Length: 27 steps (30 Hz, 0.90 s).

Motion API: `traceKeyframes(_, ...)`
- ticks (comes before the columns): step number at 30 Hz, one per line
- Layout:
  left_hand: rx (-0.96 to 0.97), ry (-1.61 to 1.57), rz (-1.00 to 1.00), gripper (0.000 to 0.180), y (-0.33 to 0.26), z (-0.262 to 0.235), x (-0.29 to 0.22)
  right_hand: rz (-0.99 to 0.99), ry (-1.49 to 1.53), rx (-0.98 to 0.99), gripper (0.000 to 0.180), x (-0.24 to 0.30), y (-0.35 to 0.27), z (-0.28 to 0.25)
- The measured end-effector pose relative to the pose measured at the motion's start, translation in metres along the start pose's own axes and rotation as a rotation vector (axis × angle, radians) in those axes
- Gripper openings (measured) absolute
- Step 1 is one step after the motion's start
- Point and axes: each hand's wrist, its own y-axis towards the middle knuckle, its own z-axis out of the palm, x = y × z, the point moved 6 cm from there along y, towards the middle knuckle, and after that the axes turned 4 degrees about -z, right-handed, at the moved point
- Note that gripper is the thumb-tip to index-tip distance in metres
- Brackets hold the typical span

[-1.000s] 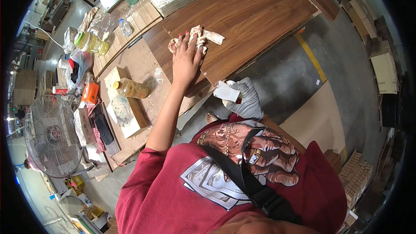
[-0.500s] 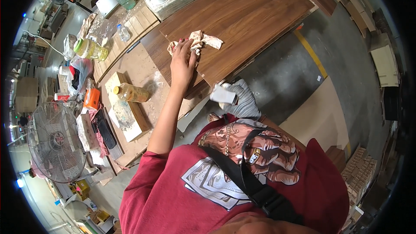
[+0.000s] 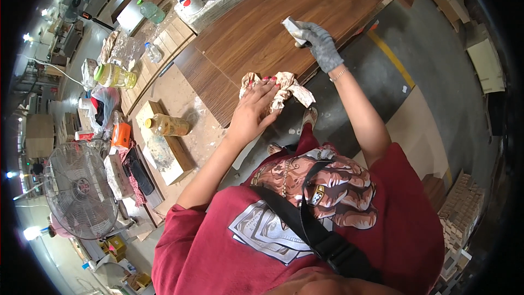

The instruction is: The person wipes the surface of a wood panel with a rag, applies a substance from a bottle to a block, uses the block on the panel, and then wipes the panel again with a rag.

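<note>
Crumpled beige rag point(image 3: 284, 88) sits at the near edge of the dark wood-grain panel point(image 3: 284, 22); left hand point(image 3: 254, 110) lies flat on it, fingers spread wide, pressing it down; right hand point(image 3: 319, 43), in a grey glove, is curled around a small pale block point(image 3: 293, 28) at the panel's right edge; off to the left, an amber bottle point(image 3: 166, 125) lies on a stained wooden block point(image 3: 164, 153); further left stands a floor fan point(image 3: 79, 191)
</note>
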Motion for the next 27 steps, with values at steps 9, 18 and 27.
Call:
traceKeyframes(9,0.048,-0.112,0.167,0.051,-0.042,-0.013,0.017,0.172,0.273,-0.039,0.036,-0.015,0.012,-0.005)
traceKeyframes(18,-0.044,-0.027,0.042,0.051,-0.097,-0.057,0.010,0.173,0.405,0.014,0.032,-0.014,0.010,-0.013)
traceKeyframes(27,-0.039,-0.089,0.056,0.048,-0.009,0.009,-0.014,0.164,0.448,0.035,0.031,-0.019,0.012,-0.019)
